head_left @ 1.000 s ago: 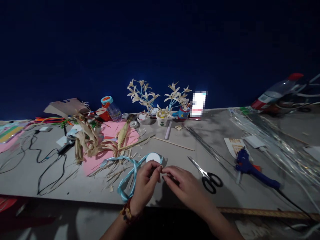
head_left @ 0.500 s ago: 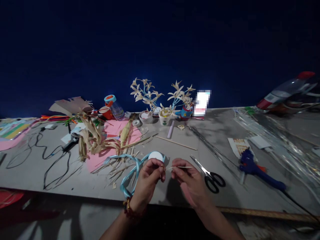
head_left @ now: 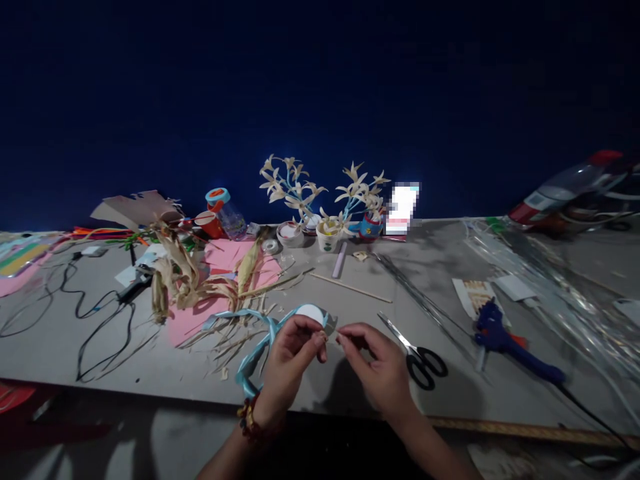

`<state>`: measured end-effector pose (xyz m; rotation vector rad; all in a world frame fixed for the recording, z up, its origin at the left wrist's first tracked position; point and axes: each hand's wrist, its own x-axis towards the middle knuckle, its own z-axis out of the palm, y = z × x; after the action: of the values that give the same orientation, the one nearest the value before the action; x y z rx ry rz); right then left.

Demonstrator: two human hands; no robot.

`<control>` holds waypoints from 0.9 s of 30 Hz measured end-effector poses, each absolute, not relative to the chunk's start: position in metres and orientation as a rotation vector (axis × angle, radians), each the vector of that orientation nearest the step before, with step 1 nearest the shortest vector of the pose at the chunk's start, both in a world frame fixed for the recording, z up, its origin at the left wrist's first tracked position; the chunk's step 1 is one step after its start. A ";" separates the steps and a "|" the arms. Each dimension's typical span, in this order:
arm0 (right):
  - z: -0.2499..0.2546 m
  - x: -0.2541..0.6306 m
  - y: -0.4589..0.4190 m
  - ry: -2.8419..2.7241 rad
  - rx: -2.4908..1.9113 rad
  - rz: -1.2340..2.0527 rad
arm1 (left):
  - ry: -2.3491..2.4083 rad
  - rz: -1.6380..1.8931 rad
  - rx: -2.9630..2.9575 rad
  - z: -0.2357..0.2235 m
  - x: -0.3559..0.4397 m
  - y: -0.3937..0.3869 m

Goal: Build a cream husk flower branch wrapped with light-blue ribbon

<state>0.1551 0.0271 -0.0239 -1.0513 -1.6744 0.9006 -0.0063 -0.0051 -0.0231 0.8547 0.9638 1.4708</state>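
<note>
My left hand [head_left: 293, 353], with a beaded bracelet at the wrist, is closed in a pinch; something tiny and pale may be at its fingertips, too small to name. Facing it across a small gap, my right hand [head_left: 377, 367] is also pinched, and what its fingertips hold, if anything, cannot be made out. A roll of light blue ribbon [head_left: 254, 357] lies behind and beside my left hand, its loose length looping to the left. Black-handled scissors [head_left: 426, 367] lie on the table just right of my right hand.
A blue glue gun [head_left: 517, 350] lies at right, near metal wires [head_left: 423, 293] and clear plastic wrapping [head_left: 555, 307]. Dried husks [head_left: 180, 273] cover pink paper [head_left: 190, 323] at left. Pale flowers [head_left: 295, 187] in small cups and a lit phone [head_left: 403, 207] stand along the back.
The thin pale strip that stuck out across my right fingers no longer shows there. My right fingers have curled round into a tighter pinch; my left hand has shifted slightly left.
</note>
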 end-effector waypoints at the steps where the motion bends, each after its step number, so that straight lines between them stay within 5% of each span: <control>1: -0.024 0.156 0.027 -1.711 -1.053 0.870 | 0.958 1.471 0.858 -0.023 -0.006 -0.005; 27: -0.013 0.158 0.027 -1.971 -0.881 0.650 | 1.227 1.330 1.245 -0.024 -0.006 -0.006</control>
<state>0.1583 0.0269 -0.0130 -0.8814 -1.9713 0.6502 -0.0064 -0.0060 -0.0236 1.2453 1.2271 1.3304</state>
